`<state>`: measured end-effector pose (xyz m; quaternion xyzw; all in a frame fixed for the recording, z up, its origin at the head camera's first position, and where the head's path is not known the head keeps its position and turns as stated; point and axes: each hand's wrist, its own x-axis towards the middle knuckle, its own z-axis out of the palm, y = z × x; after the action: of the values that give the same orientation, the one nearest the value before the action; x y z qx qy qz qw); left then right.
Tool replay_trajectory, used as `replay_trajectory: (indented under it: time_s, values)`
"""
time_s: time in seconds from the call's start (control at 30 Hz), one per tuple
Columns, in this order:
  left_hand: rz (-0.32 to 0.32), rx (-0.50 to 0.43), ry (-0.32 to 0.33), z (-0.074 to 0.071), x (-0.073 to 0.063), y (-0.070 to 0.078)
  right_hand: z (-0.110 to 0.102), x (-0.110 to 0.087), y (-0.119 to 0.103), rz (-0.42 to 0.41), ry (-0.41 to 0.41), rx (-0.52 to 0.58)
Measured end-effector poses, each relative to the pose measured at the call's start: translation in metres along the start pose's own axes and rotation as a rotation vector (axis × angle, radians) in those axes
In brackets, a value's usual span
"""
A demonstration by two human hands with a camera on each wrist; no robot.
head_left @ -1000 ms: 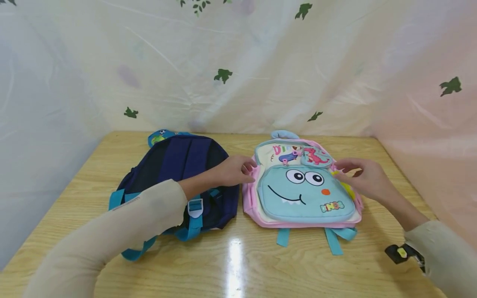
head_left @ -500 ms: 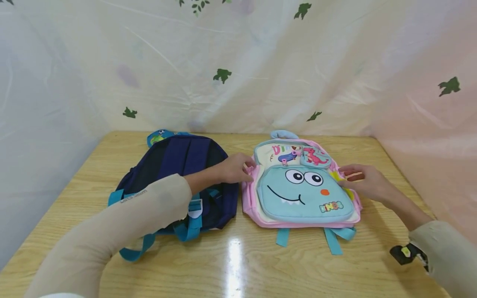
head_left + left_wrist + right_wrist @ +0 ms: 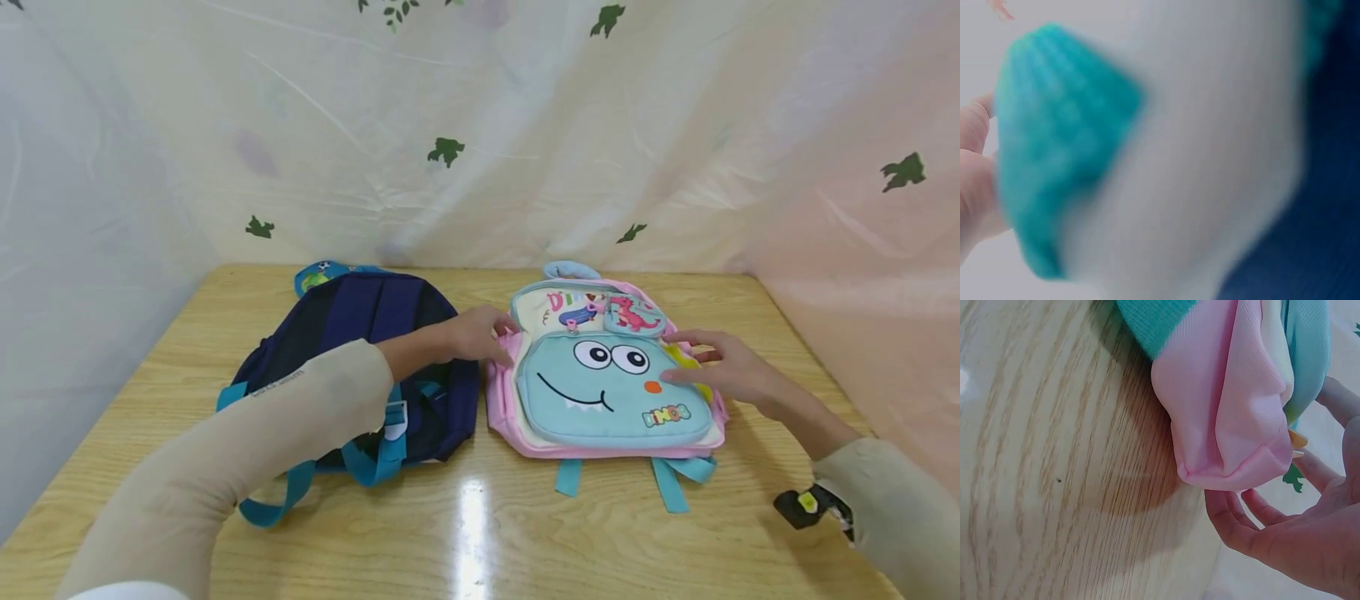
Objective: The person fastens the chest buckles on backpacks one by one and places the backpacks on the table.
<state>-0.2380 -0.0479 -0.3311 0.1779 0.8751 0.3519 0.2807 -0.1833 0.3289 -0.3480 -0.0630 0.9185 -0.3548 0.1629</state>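
Observation:
A pink, cream and light-blue backpack (image 3: 618,396) with a cartoon dinosaur face lies front up on the table. My left hand (image 3: 476,333) reaches across a dark blue backpack (image 3: 360,317) and pinches the pink fabric on the dinosaur backpack's left side. At the opposite side is my right hand (image 3: 723,367), its thumb over the light-blue front pocket and its other fingers loosely bent along the side. The right wrist view shows those fingers (image 3: 1232,522) right at the pink side pocket (image 3: 1229,425). A blurred teal strap (image 3: 1060,144) and pale buckle (image 3: 1210,150) hide most of the left hand.
The dark blue backpack lies back side up, its teal straps (image 3: 375,462) trailing toward the front. Both bags are on a wooden table (image 3: 570,550). A pale curtain (image 3: 337,125) with leaf prints closes off the back and sides. A black wrist device (image 3: 813,508) hangs by the right sleeve.
My right hand has shifted slightly, drawing back and then returning with the thumb further over the front pocket. The left hand stays at the left side; both backpacks keep their places.

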Motion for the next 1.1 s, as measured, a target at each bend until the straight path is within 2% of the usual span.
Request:
replay_trajectory:
  time_s: [0.3, 0.47, 0.7, 1.1]
  values:
    - [0.0, -0.062, 0.03, 0.001, 0.002, 0.0, 0.002, 0.002, 0.001, -0.013, 0.005, -0.007]
    - [-0.032, -0.085, 0.039, 0.0, 0.004, 0.001, 0.003, 0.002, 0.001, -0.008, 0.008, 0.001]
    - [-0.085, -0.177, 0.038, -0.001, 0.003, 0.005, 0.005, 0.001, -0.002, 0.026, 0.014, 0.06]
    - [-0.049, -0.184, 0.079, 0.005, 0.001, 0.003, 0.01, -0.001, -0.005, 0.027, 0.028, 0.115]
